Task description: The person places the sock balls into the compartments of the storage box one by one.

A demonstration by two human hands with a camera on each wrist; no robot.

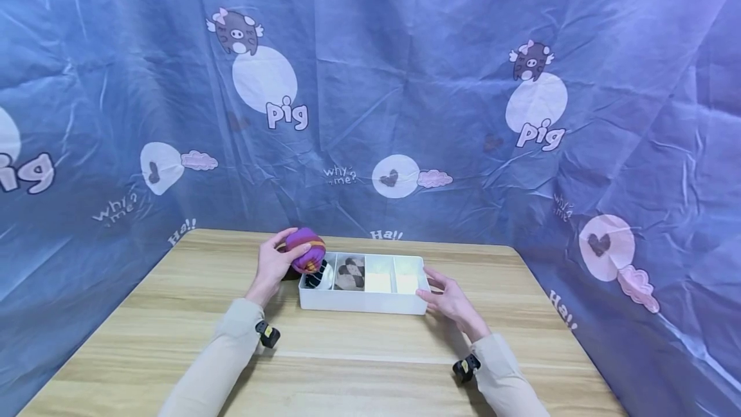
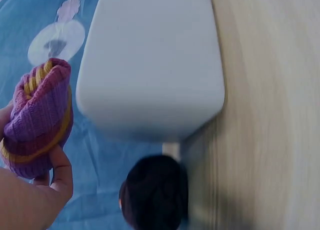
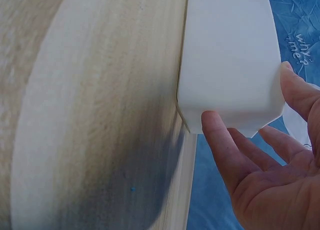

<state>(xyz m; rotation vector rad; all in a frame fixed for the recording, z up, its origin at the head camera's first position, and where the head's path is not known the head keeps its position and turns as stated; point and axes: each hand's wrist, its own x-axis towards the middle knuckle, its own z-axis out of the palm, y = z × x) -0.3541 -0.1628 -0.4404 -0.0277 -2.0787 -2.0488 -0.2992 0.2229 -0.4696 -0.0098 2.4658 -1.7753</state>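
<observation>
A rolled pair of purple socks with yellow and reddish stripes is in my left hand, pinched between thumb and fingers above the left end of a white divided box. Inside the leftmost compartment lies a black-and-white sock roll. Beside it sits a grey-brown diamond-patterned sock roll. White floor shows in the two right compartments. My right hand holds the box's right end, thumb and fingers spread around it. A dark rolled item lies by the box's left end, partly behind my left hand in the head view.
The box stands on a light wooden table near its back edge. Blue printed cloth hangs behind and along both sides. Each wrist wears a small black camera, the left one and the right one.
</observation>
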